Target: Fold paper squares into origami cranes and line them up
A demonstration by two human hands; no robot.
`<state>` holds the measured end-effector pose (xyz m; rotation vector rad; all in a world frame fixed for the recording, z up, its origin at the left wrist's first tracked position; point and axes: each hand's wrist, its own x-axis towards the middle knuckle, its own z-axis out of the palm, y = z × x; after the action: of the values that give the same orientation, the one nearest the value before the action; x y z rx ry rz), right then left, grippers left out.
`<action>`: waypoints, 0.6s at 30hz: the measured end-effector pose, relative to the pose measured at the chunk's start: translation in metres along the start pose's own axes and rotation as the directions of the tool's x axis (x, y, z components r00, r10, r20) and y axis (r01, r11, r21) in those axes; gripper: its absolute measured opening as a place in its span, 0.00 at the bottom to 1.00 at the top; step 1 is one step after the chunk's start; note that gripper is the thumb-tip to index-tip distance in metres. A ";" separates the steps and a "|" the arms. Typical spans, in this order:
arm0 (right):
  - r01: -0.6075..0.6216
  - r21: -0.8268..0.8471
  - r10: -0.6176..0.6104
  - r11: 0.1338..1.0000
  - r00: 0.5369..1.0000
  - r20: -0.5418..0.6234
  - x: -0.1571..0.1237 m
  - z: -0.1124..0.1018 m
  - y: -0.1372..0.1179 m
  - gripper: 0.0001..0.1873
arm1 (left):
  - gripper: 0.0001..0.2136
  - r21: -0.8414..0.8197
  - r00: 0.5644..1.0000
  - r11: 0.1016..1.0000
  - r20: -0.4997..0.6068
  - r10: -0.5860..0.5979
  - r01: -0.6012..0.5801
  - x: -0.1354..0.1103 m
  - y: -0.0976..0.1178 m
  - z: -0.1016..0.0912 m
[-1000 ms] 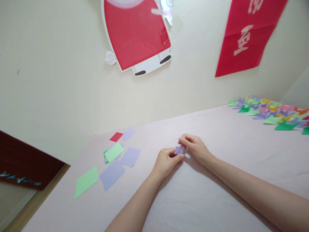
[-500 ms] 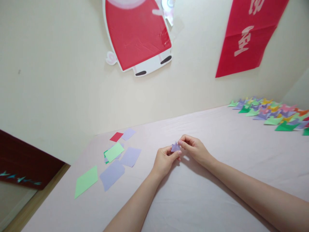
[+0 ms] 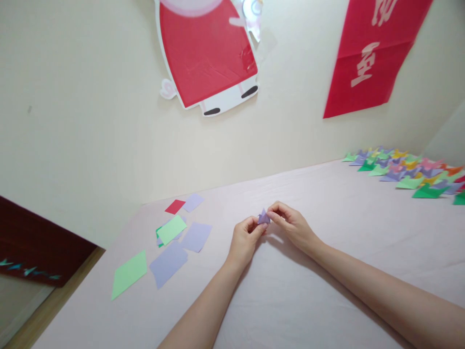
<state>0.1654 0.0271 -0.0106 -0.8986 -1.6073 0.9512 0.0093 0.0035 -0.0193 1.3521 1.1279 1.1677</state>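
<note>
A small purple origami crane [image 3: 264, 216] with pointed tips is held up just above the pale pink sheet [image 3: 276, 300]. My left hand [image 3: 246, 238] pinches its lower left side between thumb and fingers. At the crane's right side, the thumb and forefinger of my right hand [image 3: 290, 223] are pressed together on its edge. The fingertips hide part of the folds. Left of my hands, flat paper pieces lie about: purple paper [image 3: 169, 264], light green paper [image 3: 130, 275] and red paper [image 3: 175, 206].
Many folded paper cranes [image 3: 410, 182] in several colours stand in rows at the far right, by the wall. A red banner [image 3: 366, 63] and a red cartoon cutout [image 3: 210, 53] hang on the wall. The sheet's left edge drops off beside a dark red panel [image 3: 43, 237].
My left hand has shifted slightly up and left, and its fingers are drawn closer around the purple crane. My right hand stays at the crane's right side.
</note>
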 end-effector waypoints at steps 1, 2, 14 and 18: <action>0.004 0.004 -0.004 1.000 1.000 0.016 0.000 0.000 0.000 0.11 | 0.12 0.001 1.000 1.000 -0.004 0.007 -0.007 0.000 -0.001 0.000; 0.002 0.008 -0.002 1.000 0.999 0.033 0.000 0.000 0.000 0.11 | 0.12 0.002 1.000 1.000 -0.007 0.015 -0.015 0.001 -0.001 -0.001; -0.023 -0.015 0.024 1.000 0.998 0.059 -0.003 -0.001 -0.003 0.15 | 0.08 0.021 0.996 0.996 0.019 0.082 -0.083 0.001 0.000 -0.002; -0.001 -0.060 0.004 0.998 0.998 0.055 -0.006 0.000 -0.003 0.10 | 0.07 0.044 0.994 0.993 0.031 0.106 -0.108 0.000 0.000 -0.003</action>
<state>0.1660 0.0209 -0.0103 -0.9222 -1.6895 0.9415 0.0062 0.0037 -0.0189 1.4751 1.0782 1.2018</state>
